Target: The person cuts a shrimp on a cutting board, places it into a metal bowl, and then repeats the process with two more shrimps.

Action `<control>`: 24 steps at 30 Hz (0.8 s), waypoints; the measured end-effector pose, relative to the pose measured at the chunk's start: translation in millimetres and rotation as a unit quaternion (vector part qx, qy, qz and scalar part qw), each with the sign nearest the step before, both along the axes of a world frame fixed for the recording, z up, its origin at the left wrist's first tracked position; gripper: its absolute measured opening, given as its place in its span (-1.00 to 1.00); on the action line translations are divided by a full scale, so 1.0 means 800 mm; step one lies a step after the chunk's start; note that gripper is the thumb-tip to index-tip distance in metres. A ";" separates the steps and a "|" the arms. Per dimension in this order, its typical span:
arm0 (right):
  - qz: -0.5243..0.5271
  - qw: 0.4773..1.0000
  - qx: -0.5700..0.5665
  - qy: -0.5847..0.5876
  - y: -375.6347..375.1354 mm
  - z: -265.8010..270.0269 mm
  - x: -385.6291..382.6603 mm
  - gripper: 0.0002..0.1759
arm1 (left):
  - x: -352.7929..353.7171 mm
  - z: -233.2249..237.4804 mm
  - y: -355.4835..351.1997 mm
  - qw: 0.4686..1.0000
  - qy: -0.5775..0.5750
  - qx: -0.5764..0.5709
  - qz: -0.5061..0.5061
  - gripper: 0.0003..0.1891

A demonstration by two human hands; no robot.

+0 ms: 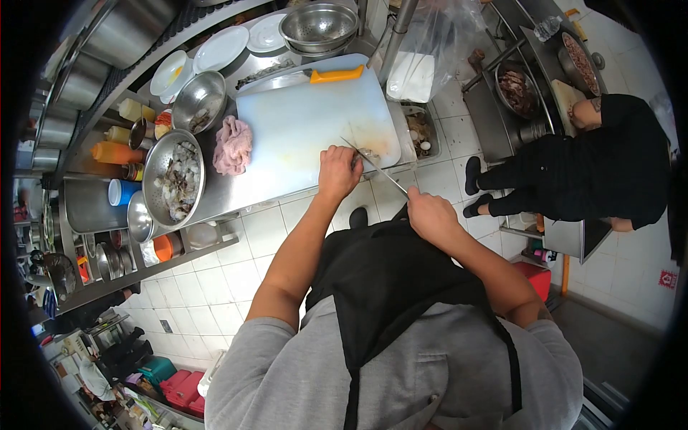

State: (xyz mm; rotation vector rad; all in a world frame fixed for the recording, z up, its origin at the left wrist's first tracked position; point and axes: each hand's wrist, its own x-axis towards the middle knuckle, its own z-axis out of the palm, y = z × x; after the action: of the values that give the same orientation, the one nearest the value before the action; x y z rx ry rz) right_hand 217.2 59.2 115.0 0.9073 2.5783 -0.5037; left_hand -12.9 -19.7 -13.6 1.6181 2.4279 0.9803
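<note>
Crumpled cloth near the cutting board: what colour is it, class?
The cloth is pale pink, showing best in the head view.

Left grip curls downward; right grip clenches.

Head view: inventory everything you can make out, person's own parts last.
Cutting board: 1, white, on the counter
Held knife: 1, silver, board's near right corner
Food: count unclear, greyish, same corner
Second knife: 1, yellow-handled, board's far edge
Cloth: 1, pink, left of board
Bowls: at least 4, silver, counter's left and far end
Shrimp: uncountable, greyish, largest left bowl
Plates: at least 3, white, far left
Bottles: several, orange and yellowish, left
Bag: 1, clear, right of board
Co-worker: 1, black clothing, right
Food bowls: 2, silver, by co-worker
Bins: several, teal and red, lower left
Clutter: uncountable, mixed, frame edges
Left hand: 1, bare, at the food
Right hand: 1, bare, on held knife
</note>
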 end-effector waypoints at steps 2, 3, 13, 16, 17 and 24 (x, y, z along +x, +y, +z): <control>-0.002 1.000 0.005 0.004 -0.001 0.007 -0.001 -0.85 | 0.003 0.005 -0.002 1.000 0.000 -0.026 0.009 -0.77; -0.007 1.000 0.003 0.007 0.000 0.013 0.000 -0.85 | 0.004 0.009 -0.003 0.999 0.001 -0.025 0.025 -0.78; -0.004 1.000 -0.002 -0.011 -0.004 0.019 0.024 -0.85 | 0.004 0.004 -0.001 1.000 -0.005 0.016 0.016 -0.79; -0.004 1.000 0.004 -0.010 -0.006 0.016 0.020 -0.85 | 0.003 0.004 -0.001 1.000 -0.008 0.005 0.015 -0.79; -0.005 1.000 0.007 -0.008 -0.007 0.014 0.019 -0.85 | 0.004 0.004 0.000 1.000 -0.007 0.001 0.015 -0.79; -0.007 1.000 0.005 -0.005 -0.005 -0.003 0.002 -0.84 | 0.005 0.005 0.000 1.000 0.000 -0.004 0.017 -0.80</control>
State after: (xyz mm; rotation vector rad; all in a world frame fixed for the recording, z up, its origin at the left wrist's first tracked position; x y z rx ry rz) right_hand 218.7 54.9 112.7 0.9299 2.5702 -0.4895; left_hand -9.0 -19.3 -9.9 1.5786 2.4647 0.9732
